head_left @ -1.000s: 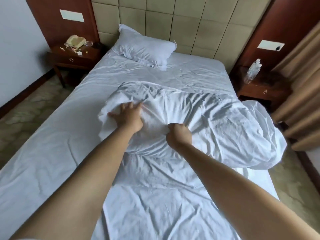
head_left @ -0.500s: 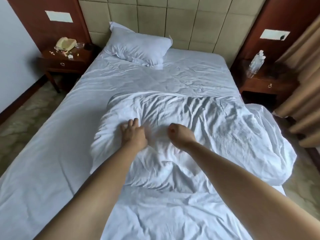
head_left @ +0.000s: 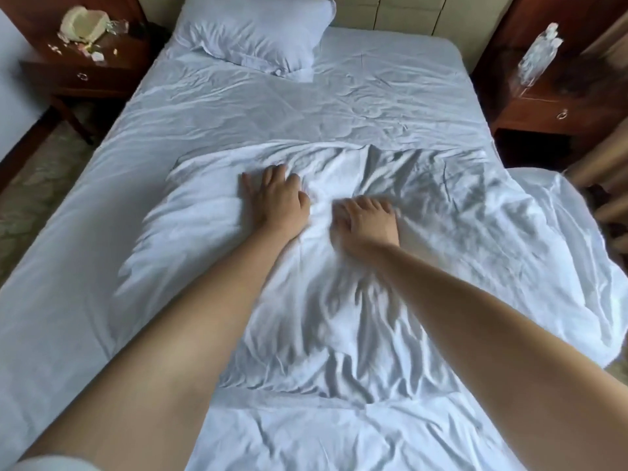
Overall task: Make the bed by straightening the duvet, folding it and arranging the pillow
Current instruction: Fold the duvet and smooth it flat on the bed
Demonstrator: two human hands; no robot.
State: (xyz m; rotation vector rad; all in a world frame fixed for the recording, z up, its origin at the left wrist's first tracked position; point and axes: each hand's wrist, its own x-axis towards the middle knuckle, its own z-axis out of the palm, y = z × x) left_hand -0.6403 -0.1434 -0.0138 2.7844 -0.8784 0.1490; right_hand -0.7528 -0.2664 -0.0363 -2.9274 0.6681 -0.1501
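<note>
Duvet (head_left: 424, 232) | left hand (head_left: 275, 198) flat on it | right hand (head_left: 365, 219) fingers spread, touching it

We see the left hand (head_left: 275, 195) flat on the crumpled white duvet (head_left: 424, 232) mid-bed (head_left: 68, 266), fingers spread. Right hand (head_left: 365, 215) just beside it, fingers loosely bent, blurred. Pillow (head_left: 255, 35) at the headboard, left of centre. Nightstands (head_left: 550, 107) on both sides, bottle (head_left: 538, 56) on the right one.

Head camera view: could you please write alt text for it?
Two bare hands, left hand and right hand, press on a crumpled white duvet lying mid-bed. A pillow rests at the bed's head.
</note>
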